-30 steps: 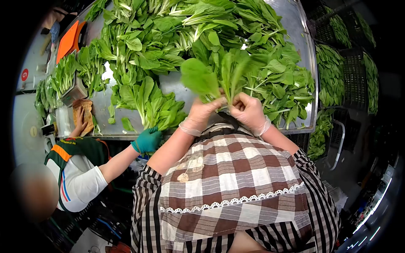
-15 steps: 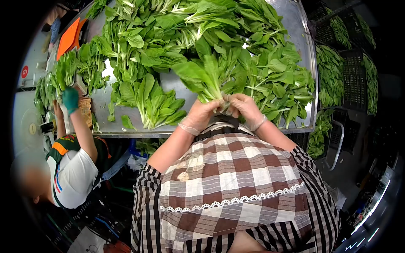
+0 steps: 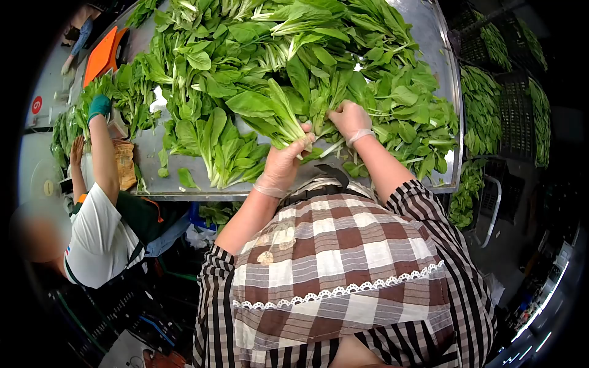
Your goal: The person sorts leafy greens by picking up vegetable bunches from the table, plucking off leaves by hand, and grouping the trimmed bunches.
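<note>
My left hand (image 3: 285,162), in a clear thin glove, is closed around the pale stem end of a bok choy head (image 3: 270,116), its leaves pointing up and left. To its right, my right hand (image 3: 351,121), also gloved, has its fingers curled in a pinch against the leaves in front of me. Whatever lies between those fingertips is hidden. A loose pale stalk (image 3: 332,148) rests on the metal table (image 3: 242,191) between my hands. Another bunch of bok choy (image 3: 215,150) lies left of my left hand.
A large pile of greens (image 3: 233,37) spreads over the table, with looser leaves (image 3: 417,122) on the right. Black crates (image 3: 514,113) of greens stand beyond the right edge. At left, a co-worker's green-gloved hand (image 3: 99,107) handles greens near an orange bin (image 3: 101,54).
My hands have moved apart. My left hand keeps the bok choy, lower and further left; my right hand has gone up and right to the leaves. The co-worker's gloved hand has moved up.
</note>
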Motion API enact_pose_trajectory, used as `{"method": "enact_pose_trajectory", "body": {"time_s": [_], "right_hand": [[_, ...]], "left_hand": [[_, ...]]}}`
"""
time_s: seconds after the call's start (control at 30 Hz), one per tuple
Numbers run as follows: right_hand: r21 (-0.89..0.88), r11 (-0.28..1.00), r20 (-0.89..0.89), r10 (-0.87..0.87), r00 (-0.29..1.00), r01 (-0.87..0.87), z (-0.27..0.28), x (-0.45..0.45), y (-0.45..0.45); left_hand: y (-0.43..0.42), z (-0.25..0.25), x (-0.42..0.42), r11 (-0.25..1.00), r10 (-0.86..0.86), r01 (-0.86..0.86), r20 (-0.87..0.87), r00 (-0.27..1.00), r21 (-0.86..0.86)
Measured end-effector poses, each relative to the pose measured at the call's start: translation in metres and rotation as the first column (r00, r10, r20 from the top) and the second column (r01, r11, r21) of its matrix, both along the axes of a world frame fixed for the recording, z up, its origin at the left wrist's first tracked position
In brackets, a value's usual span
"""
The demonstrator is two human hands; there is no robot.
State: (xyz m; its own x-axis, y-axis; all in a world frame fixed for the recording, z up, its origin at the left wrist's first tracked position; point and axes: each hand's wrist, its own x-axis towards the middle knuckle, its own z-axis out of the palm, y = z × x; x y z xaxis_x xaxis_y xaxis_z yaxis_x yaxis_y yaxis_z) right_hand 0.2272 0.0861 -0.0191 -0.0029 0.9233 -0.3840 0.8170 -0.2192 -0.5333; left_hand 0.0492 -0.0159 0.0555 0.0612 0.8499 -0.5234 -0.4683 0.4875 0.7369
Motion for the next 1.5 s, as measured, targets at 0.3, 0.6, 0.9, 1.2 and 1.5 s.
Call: {"method": "enact_pose_trajectory", "body": {"time_s": [0.3,0.6,0.9,1.2,1.5], "right_hand": [[-0.154,0.966,-0.444,-0.256,0.858,0.209,-0.022,0.025,0.001],[-0.173,0.954,-0.838,-0.272,0.472,0.244,0.039,0.036,-0.049],[-0.067,0.990,-0.866,-0.119,0.486,0.124,0.079,0.031,-0.061],[-0.192,0.936,-0.943,-0.259,0.210,0.295,0.063,0.026,-0.082],[-0.240,0.970,-0.927,-0.239,0.289,0.032,0.063,0.041,-0.075]], "left_hand": [[0.003,0.000,0.003,1.000,-0.005,0.005,-0.008,1.000,-0.002],[0.016,-0.004,0.026,0.996,-0.087,0.091,-0.179,0.980,0.013],[0.019,0.012,0.039,0.981,-0.150,0.169,-0.183,0.972,0.096],[0.019,0.009,0.040,0.979,0.182,-0.174,-0.068,0.981,0.109],[0.010,0.013,0.045,0.995,0.002,0.014,-0.167,0.986,0.094]]}}
